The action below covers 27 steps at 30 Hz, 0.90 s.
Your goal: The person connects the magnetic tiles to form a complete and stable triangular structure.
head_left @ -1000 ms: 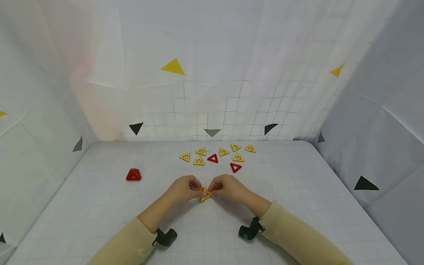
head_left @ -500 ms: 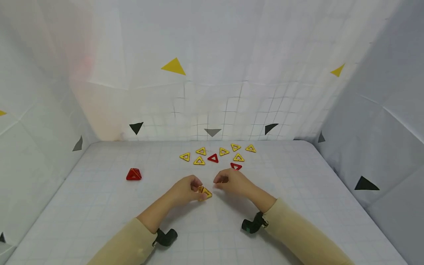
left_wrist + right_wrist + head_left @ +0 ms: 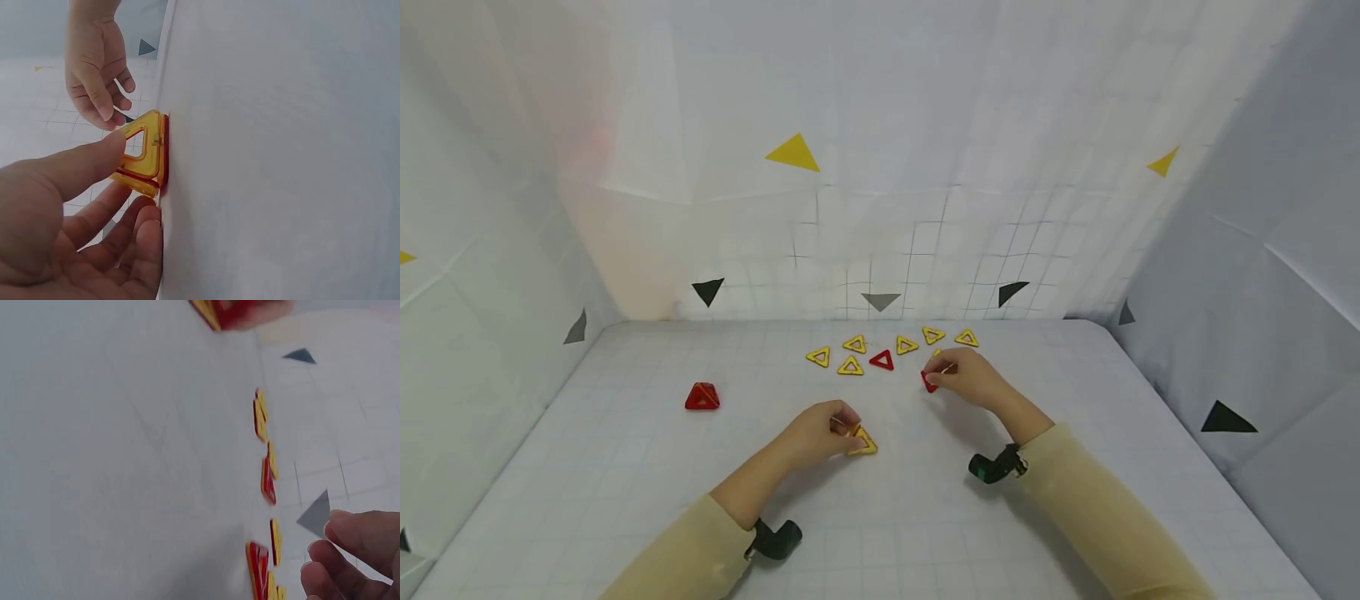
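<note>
My left hand pinches a small build of yellow triangular magnetic tiles between thumb and fingers. In the left wrist view these tiles lean together over a red edge at the tabletop, partly covered by the thumb. My right hand reaches over a red triangular magnetic tile, its fingertips overlapping that tile in the head view. The right wrist view has the thumb and fingers of this hand bent but parted, with nothing between them; the red tile lies on the table beside them.
Several loose yellow triangular tiles lie toward the back of the white table, with another red tile among them. A red pyramid of tiles stands on the left. White sheeting rises behind the table.
My right hand has left the yellow build and moved right and away to the red tile at the back. The left hand stays in place, with the yellow tiles slightly turned.
</note>
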Available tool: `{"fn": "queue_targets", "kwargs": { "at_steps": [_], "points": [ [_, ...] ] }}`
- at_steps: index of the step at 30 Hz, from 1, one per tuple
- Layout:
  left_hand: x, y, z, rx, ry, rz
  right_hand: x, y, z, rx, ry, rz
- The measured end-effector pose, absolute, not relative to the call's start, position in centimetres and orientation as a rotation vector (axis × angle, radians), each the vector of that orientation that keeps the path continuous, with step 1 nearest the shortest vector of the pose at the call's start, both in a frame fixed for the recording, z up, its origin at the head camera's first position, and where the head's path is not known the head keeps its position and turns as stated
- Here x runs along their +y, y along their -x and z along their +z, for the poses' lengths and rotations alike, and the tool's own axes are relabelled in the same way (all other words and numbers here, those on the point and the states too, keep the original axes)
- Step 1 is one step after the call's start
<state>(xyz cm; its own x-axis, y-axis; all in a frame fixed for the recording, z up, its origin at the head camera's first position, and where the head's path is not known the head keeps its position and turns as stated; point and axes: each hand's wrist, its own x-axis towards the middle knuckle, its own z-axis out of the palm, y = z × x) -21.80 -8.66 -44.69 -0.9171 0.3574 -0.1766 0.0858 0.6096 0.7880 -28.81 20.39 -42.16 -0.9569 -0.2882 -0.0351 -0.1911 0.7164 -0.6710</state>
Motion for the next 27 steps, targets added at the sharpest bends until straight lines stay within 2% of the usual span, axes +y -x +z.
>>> {"fn": "queue_targets", "kwargs": {
  "at_steps": [11, 27],
  "points": [
    [-8.8, 22.0, -44.7, 2.497, -0.390, 1.240, 22.8, 31.8, -43.0, 2.835, 0.251, -1.044],
    [-9.2, 21.9, -44.8, 2.438, -0.460, 1.257, 22.5, 34.2, -44.4, 2.772, 0.150, -0.903]
  ]
}}
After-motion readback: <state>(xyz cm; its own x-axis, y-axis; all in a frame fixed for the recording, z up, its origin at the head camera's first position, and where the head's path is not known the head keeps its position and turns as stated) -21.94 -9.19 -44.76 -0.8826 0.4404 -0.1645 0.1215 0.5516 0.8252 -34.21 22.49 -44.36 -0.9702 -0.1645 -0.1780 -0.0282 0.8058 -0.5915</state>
